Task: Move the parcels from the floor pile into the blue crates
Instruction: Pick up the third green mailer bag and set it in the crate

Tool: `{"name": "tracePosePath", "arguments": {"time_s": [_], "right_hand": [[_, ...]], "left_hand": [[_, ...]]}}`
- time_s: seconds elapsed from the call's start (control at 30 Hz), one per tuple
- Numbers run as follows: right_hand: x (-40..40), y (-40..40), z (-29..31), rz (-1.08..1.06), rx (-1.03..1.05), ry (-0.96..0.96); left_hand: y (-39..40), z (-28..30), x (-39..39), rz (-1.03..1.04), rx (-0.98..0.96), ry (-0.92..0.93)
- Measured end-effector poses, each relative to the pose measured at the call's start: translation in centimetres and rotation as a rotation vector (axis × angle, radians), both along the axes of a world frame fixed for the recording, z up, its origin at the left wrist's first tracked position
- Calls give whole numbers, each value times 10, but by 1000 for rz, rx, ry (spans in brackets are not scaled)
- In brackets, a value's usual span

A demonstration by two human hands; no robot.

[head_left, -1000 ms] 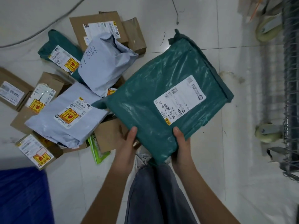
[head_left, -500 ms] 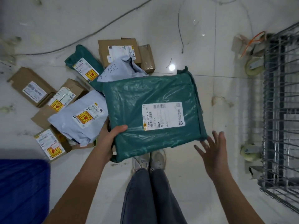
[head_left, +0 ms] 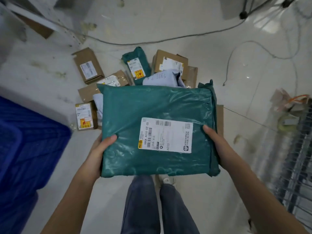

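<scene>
A large green plastic parcel (head_left: pixel 135 115) with a white shipping label hangs flat in front of me, above my legs. My left hand (head_left: pixel 101 146) grips its left edge, thumb on top. My right hand (head_left: pixel 214 141) grips its right edge, thumb on top too. Beyond it on the floor lies the pile: a brown box (head_left: pixel 88 65), a smaller green bag (head_left: pixel 136 66), another brown box (head_left: pixel 169 63), a grey bag (head_left: pixel 162 80) and a labelled box (head_left: pixel 84 116). A blue crate (head_left: pixel 28 146) stands at the left.
A wire cage trolley (head_left: pixel 292 166) stands at the right edge. Cables (head_left: pixel 135 43) run across the pale tiled floor behind the pile. Tape rolls and scraps (head_left: pixel 287 107) lie beside the trolley.
My right hand, free and spread half a second ago, now grips the parcel's right edge. The parcel has turned flat and the view has swung, bringing the blue crate closer at left.
</scene>
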State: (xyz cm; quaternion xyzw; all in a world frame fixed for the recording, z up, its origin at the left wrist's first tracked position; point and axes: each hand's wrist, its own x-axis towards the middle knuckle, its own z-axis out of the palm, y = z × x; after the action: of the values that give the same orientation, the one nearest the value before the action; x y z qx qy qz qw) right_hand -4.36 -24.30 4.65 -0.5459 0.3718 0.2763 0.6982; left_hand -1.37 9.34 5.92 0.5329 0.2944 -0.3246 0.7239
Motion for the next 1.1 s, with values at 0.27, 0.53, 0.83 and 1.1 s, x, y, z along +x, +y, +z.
{"name": "tracePosePath", "arguments": {"time_s": [0.27, 0.53, 0.83, 1.1], "right_hand": [[15, 85, 16, 157, -23, -42], [19, 230, 13, 405, 17, -60], [-16, 451, 31, 668, 38, -91], [-59, 616, 93, 855, 63, -126]], "left_hand": [[76, 14, -62, 326, -16, 9], [199, 16, -150, 553, 2, 15], [351, 33, -267, 916, -77, 121], [477, 98, -344, 1060, 41, 87]]}}
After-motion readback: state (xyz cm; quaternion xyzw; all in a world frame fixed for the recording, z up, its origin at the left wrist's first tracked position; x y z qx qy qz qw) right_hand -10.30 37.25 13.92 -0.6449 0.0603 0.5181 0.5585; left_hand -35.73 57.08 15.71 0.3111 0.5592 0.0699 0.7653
